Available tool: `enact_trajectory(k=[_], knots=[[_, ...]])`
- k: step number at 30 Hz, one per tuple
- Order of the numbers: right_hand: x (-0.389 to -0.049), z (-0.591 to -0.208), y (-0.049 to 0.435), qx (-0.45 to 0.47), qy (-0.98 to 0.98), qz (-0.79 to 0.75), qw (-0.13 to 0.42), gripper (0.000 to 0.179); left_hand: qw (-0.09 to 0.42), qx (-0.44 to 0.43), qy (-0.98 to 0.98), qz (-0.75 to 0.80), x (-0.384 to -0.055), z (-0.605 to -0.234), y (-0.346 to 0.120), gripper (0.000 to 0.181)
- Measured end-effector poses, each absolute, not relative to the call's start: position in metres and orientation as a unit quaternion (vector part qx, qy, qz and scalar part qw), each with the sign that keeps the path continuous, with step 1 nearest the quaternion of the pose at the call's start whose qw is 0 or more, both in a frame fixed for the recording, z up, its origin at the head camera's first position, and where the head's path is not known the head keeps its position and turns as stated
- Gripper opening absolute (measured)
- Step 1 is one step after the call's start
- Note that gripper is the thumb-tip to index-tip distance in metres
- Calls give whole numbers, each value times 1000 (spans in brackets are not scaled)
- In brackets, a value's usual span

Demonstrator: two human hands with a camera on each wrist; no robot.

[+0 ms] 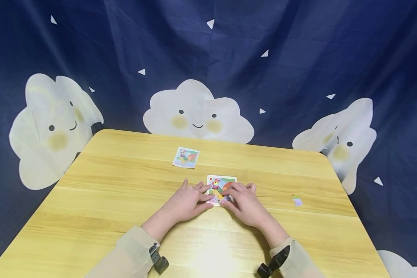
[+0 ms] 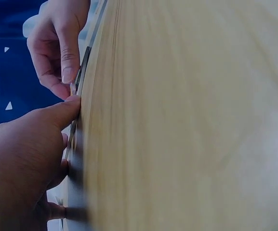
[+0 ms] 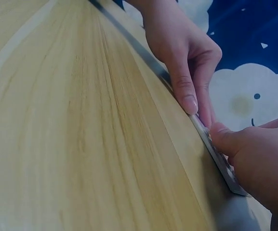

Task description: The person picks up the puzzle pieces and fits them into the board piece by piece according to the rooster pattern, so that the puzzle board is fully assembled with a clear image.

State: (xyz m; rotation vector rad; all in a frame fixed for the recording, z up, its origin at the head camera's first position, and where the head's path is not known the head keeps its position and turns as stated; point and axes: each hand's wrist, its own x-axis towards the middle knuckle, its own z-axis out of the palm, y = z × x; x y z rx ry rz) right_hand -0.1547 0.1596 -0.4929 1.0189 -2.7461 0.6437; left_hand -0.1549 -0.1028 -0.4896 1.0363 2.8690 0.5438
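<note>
A small square jigsaw puzzle (image 1: 217,185) with a white border and a colourful rooster picture lies flat on the table. My left hand (image 1: 189,200) rests at its left side, fingers extended onto the picture and thumb along the near edge. Over its lower right part, my right hand (image 1: 244,204) has bent fingers and thumb around a puzzle piece, mostly hidden beneath them. In the left wrist view, the right hand (image 2: 61,43) has its thumb and finger close together at the board. The right wrist view shows the puzzle's edge (image 3: 218,161) nearly side-on, both thumbs against it.
Further back on the wooden table (image 1: 125,185) lies a paper card (image 1: 186,157) with a paler rooster picture. A loose green and lilac puzzle piece (image 1: 297,200) lies off to the right. Behind the table hangs a dark blue curtain (image 1: 194,50) with clouds.
</note>
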Motion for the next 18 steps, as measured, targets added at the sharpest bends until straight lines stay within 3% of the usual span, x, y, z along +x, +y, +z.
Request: enact_trajectory(k=[18], knots=[[-152, -496, 157, 330, -912, 229, 86, 29, 20, 357, 924, 137, -153, -480, -84, 39]])
